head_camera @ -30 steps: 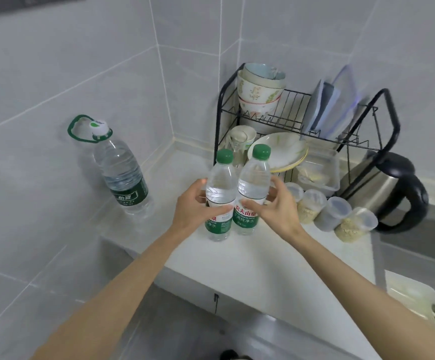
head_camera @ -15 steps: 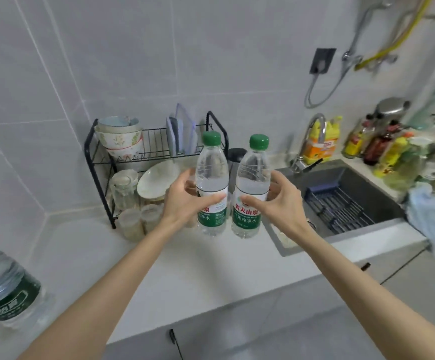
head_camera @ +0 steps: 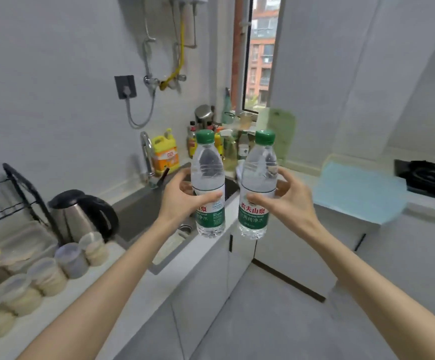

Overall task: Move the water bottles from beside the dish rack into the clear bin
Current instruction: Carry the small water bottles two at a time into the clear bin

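Two small clear water bottles with green caps and green-and-red labels hang upright in the air, side by side above the counter's front edge. My left hand (head_camera: 182, 198) grips the left bottle (head_camera: 208, 178) round its middle. My right hand (head_camera: 286, 201) grips the right bottle (head_camera: 259, 178) the same way. The black dish rack (head_camera: 21, 193) stands at the far left edge of the view. No clear bin is in view.
A steel kettle (head_camera: 81, 214) and several lidded jars (head_camera: 47, 271) stand on the counter at left. The sink (head_camera: 143, 211) with its tap lies behind my left hand. Sauce and soap bottles (head_camera: 165, 152) crowd the far corner. A blue cloth (head_camera: 359, 190) and a stove (head_camera: 429, 175) sit at right.
Both hands lifted the two bottles off the counter beside the dish rack and carried them rightward past the sink. The view swung right with them; the large jug left the view.
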Demonstrator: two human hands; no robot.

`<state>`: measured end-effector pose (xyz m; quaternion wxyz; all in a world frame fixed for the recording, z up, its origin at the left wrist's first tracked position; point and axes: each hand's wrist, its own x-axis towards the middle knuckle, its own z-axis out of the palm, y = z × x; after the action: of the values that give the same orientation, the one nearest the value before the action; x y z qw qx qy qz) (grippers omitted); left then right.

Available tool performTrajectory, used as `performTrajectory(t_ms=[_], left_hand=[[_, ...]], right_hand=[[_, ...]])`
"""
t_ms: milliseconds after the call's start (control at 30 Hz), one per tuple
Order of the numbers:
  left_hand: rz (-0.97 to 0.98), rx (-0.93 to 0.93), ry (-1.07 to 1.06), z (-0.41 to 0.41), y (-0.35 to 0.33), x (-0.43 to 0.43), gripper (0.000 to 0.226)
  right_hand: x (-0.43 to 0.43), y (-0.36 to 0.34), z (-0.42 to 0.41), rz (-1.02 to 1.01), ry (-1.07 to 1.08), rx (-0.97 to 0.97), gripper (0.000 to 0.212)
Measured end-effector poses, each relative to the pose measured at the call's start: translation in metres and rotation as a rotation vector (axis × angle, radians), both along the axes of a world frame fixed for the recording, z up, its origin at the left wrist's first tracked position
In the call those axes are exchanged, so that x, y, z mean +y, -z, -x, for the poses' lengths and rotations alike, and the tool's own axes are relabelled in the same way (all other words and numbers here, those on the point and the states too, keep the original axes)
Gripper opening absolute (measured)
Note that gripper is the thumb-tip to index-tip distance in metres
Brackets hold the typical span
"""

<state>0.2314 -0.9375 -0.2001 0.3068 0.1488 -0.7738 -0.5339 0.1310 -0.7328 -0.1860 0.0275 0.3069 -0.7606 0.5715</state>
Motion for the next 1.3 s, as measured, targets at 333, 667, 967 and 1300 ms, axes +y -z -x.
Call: performTrajectory(t_ms=[333, 667, 967, 1300], left_hand=[[-0.021, 0.028, 0.333, 0.193, -0.014, 0.205, 0.091], [-0.048, 0.031, 0.668, 0.329, -0.031, 0.402, 0.068], [-0.003, 0.042, 0.922, 0.436, -0.034, 0.558, 0.064], [-0.018, 0.056, 1.138, 0.579, -0.041, 0.726, 0.068]], right_hand=[[0.229, -0.014, 0.129, 0.018, 0.312, 0.005, 0.077], [0.429, -0.029, 0.193, 0.017, 0.629, 0.059, 0.070], [0.568, -0.036, 0.242, 0.047, 0.883, 0.048, 0.055], [0.711, -0.049, 0.330, 0.032, 1.103, 0.056, 0.071]])
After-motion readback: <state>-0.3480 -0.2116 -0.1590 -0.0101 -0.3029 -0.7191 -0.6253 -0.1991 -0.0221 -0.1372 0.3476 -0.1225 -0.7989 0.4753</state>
